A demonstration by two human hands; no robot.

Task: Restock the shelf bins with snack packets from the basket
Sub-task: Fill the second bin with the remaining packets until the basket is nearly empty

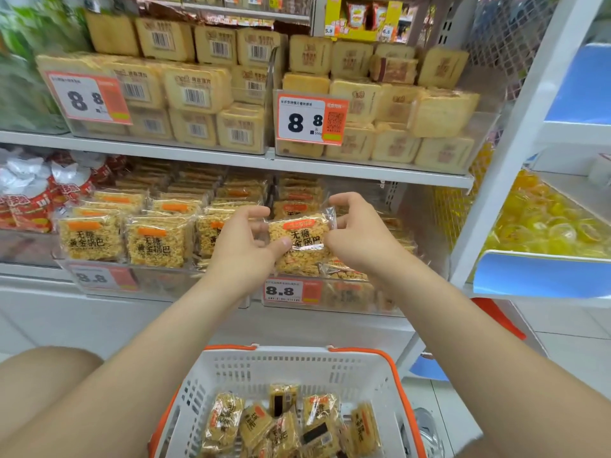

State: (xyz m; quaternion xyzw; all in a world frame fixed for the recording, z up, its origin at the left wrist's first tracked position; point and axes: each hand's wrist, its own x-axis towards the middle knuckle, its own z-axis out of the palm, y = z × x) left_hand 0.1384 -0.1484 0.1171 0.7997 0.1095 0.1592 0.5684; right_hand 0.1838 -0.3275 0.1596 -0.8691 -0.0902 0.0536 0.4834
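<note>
A clear packet of golden rice crackers with an orange label (301, 238) is held upright over the right lower shelf bin (357, 295). My left hand (244, 241) pinches its left edge, thumb on the front. My right hand (358, 231) pinches its right edge. The left lower bin (109, 280) holds rows of the same packets standing upright. A white basket with orange rim (297, 365) sits below, between my arms, with several loose packets (287, 424) in it.
The upper shelf (205, 157) carries two clear bins stacked with pale toast-like packs and 8.8 price tags. Red-and-white snack bags lie at the far left. A white upright post (515, 133) bounds the shelf on the right, with yellow wrapped sweets beyond it.
</note>
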